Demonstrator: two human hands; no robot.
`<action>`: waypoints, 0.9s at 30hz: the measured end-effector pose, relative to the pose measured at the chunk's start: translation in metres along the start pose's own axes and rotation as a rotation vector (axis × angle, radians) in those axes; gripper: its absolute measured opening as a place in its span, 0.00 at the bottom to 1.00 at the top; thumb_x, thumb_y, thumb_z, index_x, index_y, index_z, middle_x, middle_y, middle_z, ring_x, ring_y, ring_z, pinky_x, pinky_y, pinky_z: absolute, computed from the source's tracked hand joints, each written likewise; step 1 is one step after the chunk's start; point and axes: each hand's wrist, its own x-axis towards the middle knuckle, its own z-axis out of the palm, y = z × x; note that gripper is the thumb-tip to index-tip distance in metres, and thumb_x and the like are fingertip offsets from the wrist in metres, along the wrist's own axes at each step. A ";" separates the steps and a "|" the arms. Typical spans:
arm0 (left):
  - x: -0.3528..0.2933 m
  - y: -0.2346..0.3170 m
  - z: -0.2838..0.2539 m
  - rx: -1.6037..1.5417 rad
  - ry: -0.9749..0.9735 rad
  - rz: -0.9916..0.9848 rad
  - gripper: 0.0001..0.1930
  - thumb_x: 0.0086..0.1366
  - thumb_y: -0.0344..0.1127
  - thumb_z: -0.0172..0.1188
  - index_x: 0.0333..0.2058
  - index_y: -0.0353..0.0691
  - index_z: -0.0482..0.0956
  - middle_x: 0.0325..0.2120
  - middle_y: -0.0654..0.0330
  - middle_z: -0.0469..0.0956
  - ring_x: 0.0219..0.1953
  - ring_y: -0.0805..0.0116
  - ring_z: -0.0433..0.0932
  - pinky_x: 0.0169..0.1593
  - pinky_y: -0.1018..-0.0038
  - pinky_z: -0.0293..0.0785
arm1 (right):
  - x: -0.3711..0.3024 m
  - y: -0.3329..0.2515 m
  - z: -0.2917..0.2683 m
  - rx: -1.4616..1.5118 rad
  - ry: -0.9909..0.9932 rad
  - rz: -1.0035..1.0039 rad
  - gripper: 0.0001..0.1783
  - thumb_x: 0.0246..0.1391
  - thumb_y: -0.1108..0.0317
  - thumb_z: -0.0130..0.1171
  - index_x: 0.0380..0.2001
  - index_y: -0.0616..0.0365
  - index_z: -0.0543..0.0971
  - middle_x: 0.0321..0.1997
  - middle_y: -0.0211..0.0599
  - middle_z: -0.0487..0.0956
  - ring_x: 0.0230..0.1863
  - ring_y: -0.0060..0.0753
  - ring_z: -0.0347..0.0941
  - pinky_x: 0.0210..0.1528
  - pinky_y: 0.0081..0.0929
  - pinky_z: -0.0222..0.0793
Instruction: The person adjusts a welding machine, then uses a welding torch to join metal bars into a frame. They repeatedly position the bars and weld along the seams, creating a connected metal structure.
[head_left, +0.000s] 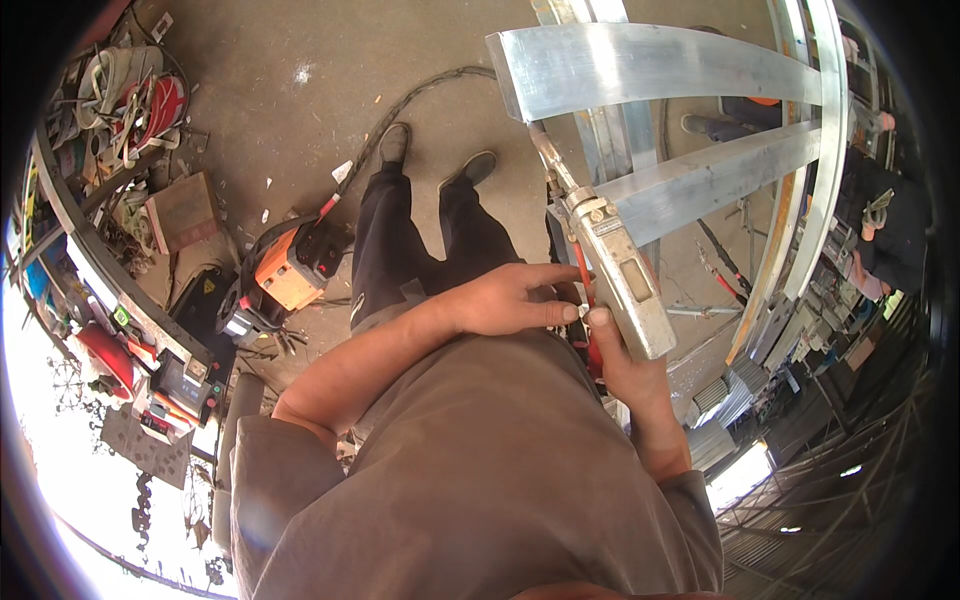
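A long silver metal hand tool (618, 265) with a narrow snout and a thin red strip along its side stands slanted in front of me. Its snout reaches the lower corner of a broad, shiny metal bar (640, 65). My left hand (515, 300) is curled against the tool's left side, its index finger reaching the red strip. Lower down, my right hand (632, 375) grips the tool near its rear end, thumb up; its other fingers are mostly hidden. A second metal bar (715, 180) runs below the first, both meeting a curved metal rail (828, 120).
An orange and black machine (292, 268) stands on the floor at left, and a dark cable (410, 95) curves past my feet. A brown box (183, 212) and a cluttered cart (165, 365) are further left. At far right, another person in dark clothes (890, 220) is nearby.
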 end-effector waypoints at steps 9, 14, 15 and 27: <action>0.000 0.000 0.000 0.000 0.000 0.007 0.34 0.73 0.50 0.64 0.69 0.35 0.68 0.51 0.49 0.82 0.53 0.61 0.81 0.59 0.66 0.75 | 0.002 0.002 -0.002 -0.011 -0.014 -0.021 0.35 0.68 0.62 0.62 0.72 0.64 0.63 0.68 0.47 0.72 0.63 0.37 0.74 0.61 0.36 0.74; 0.000 0.004 -0.001 0.028 -0.008 -0.003 0.34 0.73 0.51 0.64 0.69 0.35 0.68 0.51 0.49 0.82 0.52 0.61 0.81 0.59 0.65 0.76 | 0.002 0.002 -0.001 0.016 -0.001 -0.018 0.36 0.68 0.61 0.62 0.72 0.64 0.62 0.69 0.48 0.71 0.63 0.38 0.74 0.61 0.36 0.74; 0.000 0.006 -0.002 0.048 -0.009 -0.011 0.34 0.73 0.51 0.63 0.69 0.35 0.67 0.52 0.49 0.82 0.52 0.61 0.81 0.59 0.65 0.76 | 0.003 0.002 -0.001 -0.006 -0.003 -0.053 0.36 0.69 0.61 0.62 0.72 0.64 0.62 0.69 0.48 0.71 0.64 0.38 0.75 0.61 0.36 0.75; -0.001 0.010 -0.003 0.057 -0.019 -0.050 0.37 0.73 0.55 0.62 0.70 0.34 0.67 0.53 0.49 0.82 0.55 0.58 0.80 0.61 0.64 0.74 | 0.002 -0.006 0.000 0.013 0.007 -0.004 0.38 0.69 0.59 0.61 0.74 0.62 0.60 0.68 0.48 0.72 0.64 0.38 0.74 0.62 0.37 0.75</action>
